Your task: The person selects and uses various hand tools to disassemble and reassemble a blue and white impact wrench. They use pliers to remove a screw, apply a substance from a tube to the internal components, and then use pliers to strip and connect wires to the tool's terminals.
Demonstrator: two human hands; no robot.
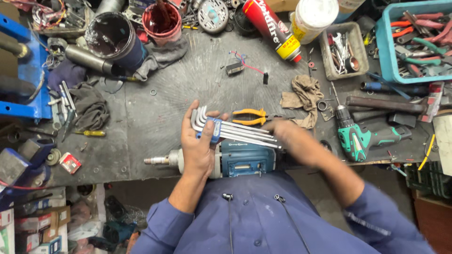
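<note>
Gripping the blue plastic holder of a set of long steel hex keys [226, 130] above the blue power tool body [240, 160], the left hand [200, 146] was closed around it. The keys seemed stiff, rather heavy and smooth, best held at the holder. The blurred right hand [287, 136] touched their long ends; its grip could not be told.

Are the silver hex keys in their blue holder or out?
In: the silver hex keys sit clipped in the blue holder, held by the left hand.

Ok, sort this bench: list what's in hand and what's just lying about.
In hand:
left hand holding the hex key set
right hand at the keys' long ends
blue power tool beneath

Lying about:
yellow pliers
green drill
spray can
tan rag
</note>
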